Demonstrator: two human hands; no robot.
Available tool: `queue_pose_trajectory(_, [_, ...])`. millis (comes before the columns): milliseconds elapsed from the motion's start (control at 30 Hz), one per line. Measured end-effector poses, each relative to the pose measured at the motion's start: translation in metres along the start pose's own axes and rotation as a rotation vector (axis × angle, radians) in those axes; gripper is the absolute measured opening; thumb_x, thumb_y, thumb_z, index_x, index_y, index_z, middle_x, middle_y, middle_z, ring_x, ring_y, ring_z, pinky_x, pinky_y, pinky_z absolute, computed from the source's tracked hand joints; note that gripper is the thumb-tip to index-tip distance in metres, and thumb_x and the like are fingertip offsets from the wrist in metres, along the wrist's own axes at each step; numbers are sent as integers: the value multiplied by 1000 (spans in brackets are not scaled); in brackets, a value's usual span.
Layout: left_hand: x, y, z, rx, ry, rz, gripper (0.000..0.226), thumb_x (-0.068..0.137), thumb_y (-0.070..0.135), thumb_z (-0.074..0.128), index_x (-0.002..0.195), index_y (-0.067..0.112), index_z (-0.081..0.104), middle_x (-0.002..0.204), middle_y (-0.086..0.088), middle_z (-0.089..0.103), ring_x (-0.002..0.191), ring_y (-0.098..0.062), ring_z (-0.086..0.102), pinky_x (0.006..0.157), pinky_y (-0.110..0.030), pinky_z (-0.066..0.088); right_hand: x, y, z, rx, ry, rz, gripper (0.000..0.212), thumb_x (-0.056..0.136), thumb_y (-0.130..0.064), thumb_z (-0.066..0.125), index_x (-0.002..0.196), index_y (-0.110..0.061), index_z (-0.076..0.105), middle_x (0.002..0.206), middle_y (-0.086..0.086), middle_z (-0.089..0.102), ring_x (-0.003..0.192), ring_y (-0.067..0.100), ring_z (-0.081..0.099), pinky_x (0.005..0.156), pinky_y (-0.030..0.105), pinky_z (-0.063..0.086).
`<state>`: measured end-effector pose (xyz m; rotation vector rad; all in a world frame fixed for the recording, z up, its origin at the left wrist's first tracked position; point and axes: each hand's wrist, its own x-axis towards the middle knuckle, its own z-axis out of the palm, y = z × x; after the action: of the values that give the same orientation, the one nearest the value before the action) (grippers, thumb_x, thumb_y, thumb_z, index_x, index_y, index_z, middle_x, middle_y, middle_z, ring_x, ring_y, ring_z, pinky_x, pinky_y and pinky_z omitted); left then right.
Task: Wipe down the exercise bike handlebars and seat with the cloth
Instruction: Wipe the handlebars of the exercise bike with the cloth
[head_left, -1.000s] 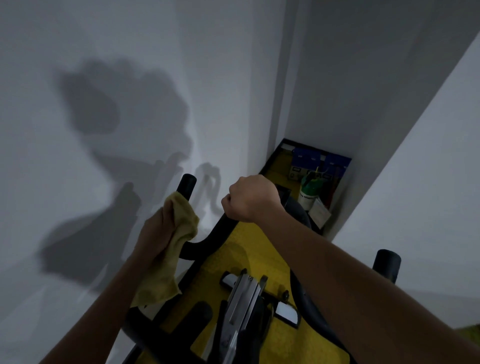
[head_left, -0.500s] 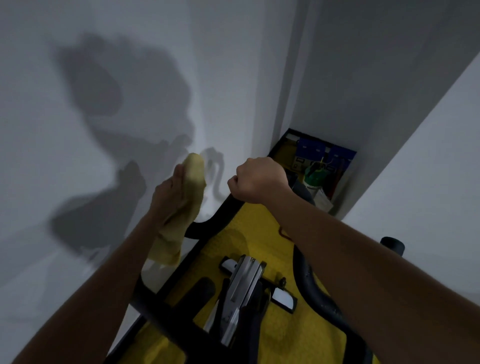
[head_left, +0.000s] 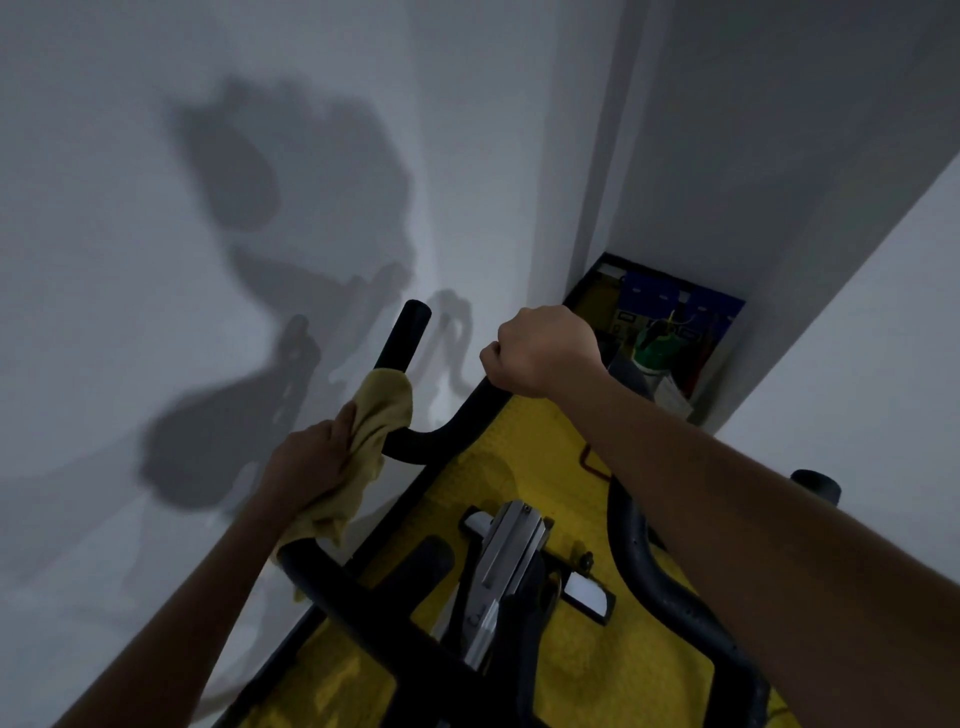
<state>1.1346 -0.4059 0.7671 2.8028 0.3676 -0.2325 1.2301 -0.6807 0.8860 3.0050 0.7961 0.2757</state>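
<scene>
The black handlebars (head_left: 447, 426) of the exercise bike curve up in front of me. My left hand (head_left: 311, 460) grips a yellow cloth (head_left: 371, 426) wrapped round the left bar, below its bare upright tip (head_left: 408, 332). My right hand (head_left: 545, 351) is curled round the middle loop of the handlebars. The right bar (head_left: 644, 545) runs under my right forearm, its end cap (head_left: 815, 483) showing past it. The seat is out of sight.
A white wall stands close on the left. The bike's silver stem (head_left: 506, 561) rises over a yellow floor mat (head_left: 545, 462). In the far corner sit blue boxes (head_left: 680, 306) and a green bottle (head_left: 654, 353). A white wall slants in at the right.
My left hand has slid the cloth down the left bar from its tip, uncovering the black end. My right hand has kept its hold on the middle loop.
</scene>
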Motion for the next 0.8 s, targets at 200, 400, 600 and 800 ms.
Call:
queue_pose_trajectory(200, [21, 27, -6, -437, 47, -111, 71, 105, 57, 14, 101, 8, 65, 90, -11, 66, 82, -30, 62, 81, -39, 45, 4, 1, 4, -23, 8, 2, 46, 93, -32, 36, 50, -15, 41, 50, -2, 41, 45, 16, 36, 47, 25, 23])
queue_pose_trajectory(400, [56, 86, -26, -687, 257, -20, 69, 104, 60, 20, 127, 14, 66, 120, -13, 69, 119, -30, 61, 102, -35, 42, 4, 0, 5, -25, 8, 3, 47, 93, -32, 36, 50, -15, 41, 51, -2, 41, 46, 16, 37, 46, 25, 23])
queue_pose_trajectory(600, [81, 106, -40, -617, 285, -41, 81, 104, 61, 12, 125, 4, 66, 127, -22, 65, 121, -37, 58, 106, -41, 39, 3, 1, 3, -39, 15, -12, 49, 95, -34, 35, 50, -15, 41, 51, -2, 40, 45, 17, 35, 46, 24, 21])
queue_pose_trajectory(800, [62, 62, -22, -426, 122, -55, 60, 106, 54, 26, 136, 11, 54, 114, -27, 66, 105, -43, 63, 91, -46, 45, 3, 0, 1, -55, 13, -31, 53, 99, -40, 33, 52, -17, 40, 56, 0, 43, 48, 18, 39, 47, 25, 21])
